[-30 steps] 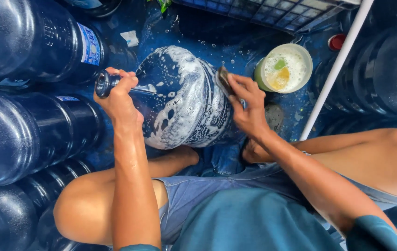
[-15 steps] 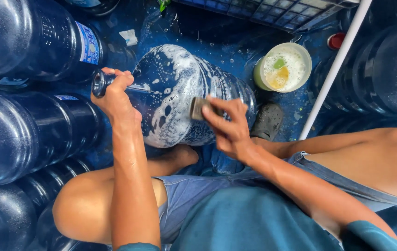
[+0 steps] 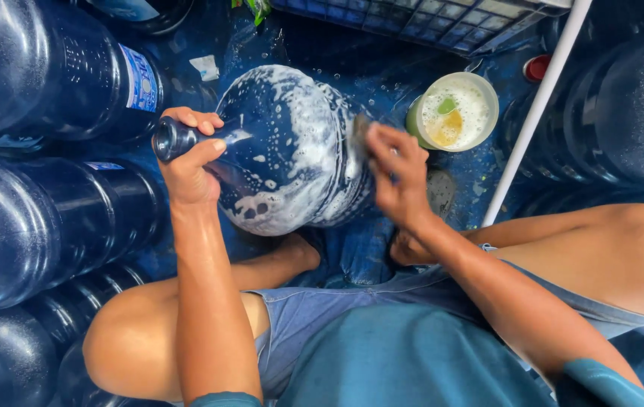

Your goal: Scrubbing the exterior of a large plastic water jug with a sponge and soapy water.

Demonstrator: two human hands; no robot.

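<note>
Two hands are being kept on one large blue water jug (image 3: 292,151), which is lying on its side between the person's knees, its long axis running left to right with the neck pointing left. The neck is being gripped by the left hand (image 3: 190,162), whose fingers are wrapped fully around it. The jug's wide, foam-covered body is lying to the right of that hand, and its base end is being met by the right hand (image 3: 397,177), which is blurred; the fingers are curled around something small and dark, perhaps a scrubbing pad, though what it is cannot be told. The right hand is therefore nearer the base and the left nearer the mouth.

Just beyond the right hand, a round pale tub (image 3: 454,111) holding soapy water and yellow and green pieces is standing on the wet blue floor. Stacked blue jugs (image 3: 36,218) are lying at the left, one carrying a rectangular blue-and-white label (image 3: 141,79). A white pole (image 3: 537,113) is slanting at the right, with a small red cap (image 3: 537,66) beside it and a crate grid (image 3: 427,19) above.
</note>
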